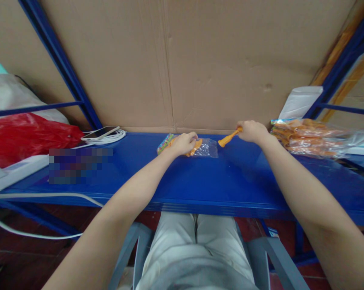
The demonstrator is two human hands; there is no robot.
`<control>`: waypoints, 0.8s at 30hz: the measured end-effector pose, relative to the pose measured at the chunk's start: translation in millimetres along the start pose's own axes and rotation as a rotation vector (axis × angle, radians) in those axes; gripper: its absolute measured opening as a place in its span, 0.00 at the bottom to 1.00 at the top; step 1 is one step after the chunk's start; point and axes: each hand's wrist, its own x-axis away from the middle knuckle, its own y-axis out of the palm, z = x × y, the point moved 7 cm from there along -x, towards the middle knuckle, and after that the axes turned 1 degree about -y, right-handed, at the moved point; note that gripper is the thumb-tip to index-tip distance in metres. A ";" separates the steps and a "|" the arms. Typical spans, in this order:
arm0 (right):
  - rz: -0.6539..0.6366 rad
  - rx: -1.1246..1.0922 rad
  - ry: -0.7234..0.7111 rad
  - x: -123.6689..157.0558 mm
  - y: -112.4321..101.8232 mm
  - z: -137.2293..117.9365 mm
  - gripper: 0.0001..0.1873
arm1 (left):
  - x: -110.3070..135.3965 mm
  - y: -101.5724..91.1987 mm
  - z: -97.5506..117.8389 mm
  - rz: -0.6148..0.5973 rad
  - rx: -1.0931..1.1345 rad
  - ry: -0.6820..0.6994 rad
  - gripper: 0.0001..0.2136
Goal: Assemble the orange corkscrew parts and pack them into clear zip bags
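Observation:
My left hand rests on a small clear plastic bag on the blue shelf, its fingers curled down onto it. The bag has a colourful printed header at its left end and orange pieces inside. The bag's clear right end lies flat. To the right, my right hand is closed around one end of an orange horn-shaped plastic piece. Its flared end points down and left, towards the bag, but stays apart from it. The fingertips of my left hand are partly hidden.
Several filled bags of orange pieces lie at the right. A phone and coiled white cable sit at the left, beside a red plastic bag. Cardboard stands behind the blue shelf; blue posts frame it.

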 end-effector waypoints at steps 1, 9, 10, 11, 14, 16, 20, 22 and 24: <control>0.036 0.002 0.016 1.4 -3.8 -0.4 0.18 | 0.3 -3.0 4.5 0.009 -0.002 0.037 0.15; 0.236 -0.087 0.074 9.8 -23.2 -8.7 0.16 | -0.4 -6.7 77.2 -0.242 -0.199 0.371 0.22; 0.262 -0.121 0.079 9.9 -24.8 -8.8 0.16 | -1.2 -3.1 84.5 -0.302 -0.249 0.376 0.21; 0.283 -0.160 0.082 9.5 -25.9 -8.6 0.16 | -2.7 0.3 90.1 -0.356 -0.301 0.369 0.20; 0.311 -0.308 0.069 5.0 -24.6 -7.3 0.16 | -12.2 2.6 98.5 -0.396 -0.400 0.312 0.17; 0.287 -0.439 0.040 0.2 -18.8 -8.4 0.16 | -20.0 1.6 97.8 -0.397 -0.396 0.269 0.16; 0.173 -0.717 0.024 -5.9 1.8 -19.4 0.17 | -30.3 -3.2 91.6 -0.387 -0.362 0.238 0.15; 0.137 -0.851 0.077 -5.0 12.2 -27.3 0.17 | -31.7 -9.0 89.8 -0.346 -0.364 0.237 0.15; 0.085 -1.010 0.167 -1.9 24.1 -36.2 0.18 | -30.9 -14.7 88.9 -0.307 -0.367 0.236 0.17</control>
